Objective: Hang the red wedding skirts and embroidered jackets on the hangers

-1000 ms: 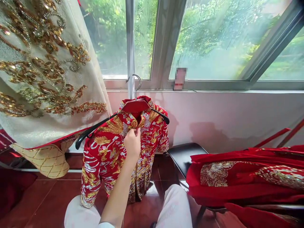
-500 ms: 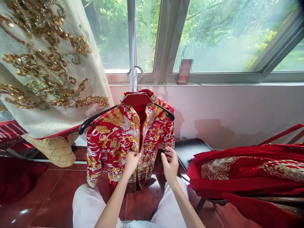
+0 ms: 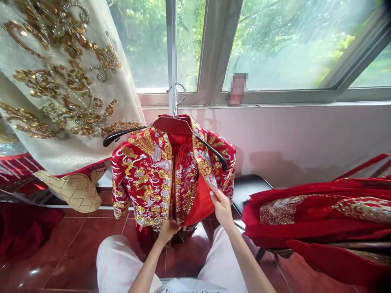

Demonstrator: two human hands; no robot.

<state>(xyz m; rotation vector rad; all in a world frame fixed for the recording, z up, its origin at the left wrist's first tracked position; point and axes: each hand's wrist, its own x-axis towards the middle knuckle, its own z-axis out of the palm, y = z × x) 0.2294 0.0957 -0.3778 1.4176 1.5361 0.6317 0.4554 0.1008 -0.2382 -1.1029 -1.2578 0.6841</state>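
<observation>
A red jacket (image 3: 143, 171) with gold and silver embroidery hangs in front of me, a black hanger (image 3: 122, 135) lying across its shoulders. My right hand (image 3: 223, 207) pinches the front edge of the jacket's right-hand panel and holds it turned back, so the plain red lining shows. Low on the jacket's front opening, my left hand (image 3: 169, 230) is closed on the hem area; the fingertips are partly hidden. Behind the opened panel, more embroidered red cloth and a red tassel or cord (image 3: 185, 152) are visible.
At the left hangs a cream cloth (image 3: 122, 93) with gold beading, above a quilted beige piece (image 3: 76, 191). Red embroidered garments (image 3: 275, 240) lie at the right, beside a black chair (image 3: 252, 187). Behind are the window (image 3: 290, 49) and a pink wall (image 3: 305, 134).
My right hand has taken hold of the jacket's right-hand panel and folded it outward, exposing the lining. My left hand has moved down the front opening.
</observation>
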